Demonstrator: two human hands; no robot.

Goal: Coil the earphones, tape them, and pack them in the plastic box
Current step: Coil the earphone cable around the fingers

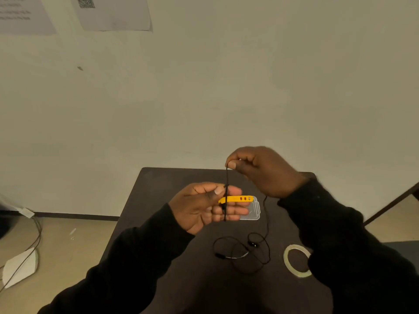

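Black earphones (243, 251) lie partly loose on the dark table (181, 268), with their cable running up to my hands. My left hand (204, 207) holds a few turns of the cable wound across its fingers, thumb pressing on them. Above it, my right hand (260, 171) pinches the cable between thumb and forefinger and holds it taut, straight up from the left hand. A clear plastic box (254, 211) lies on the table behind my left hand. A roll of tape (297, 260) lies flat at the right, partly under my right sleeve.
A yellow cutter-like tool (238, 198) lies by the clear box, behind my left fingers. The table stands against a plain wall with papers (113, 12) taped up. On the floor at the left are cables (36, 236) and a white sheet (20, 266).
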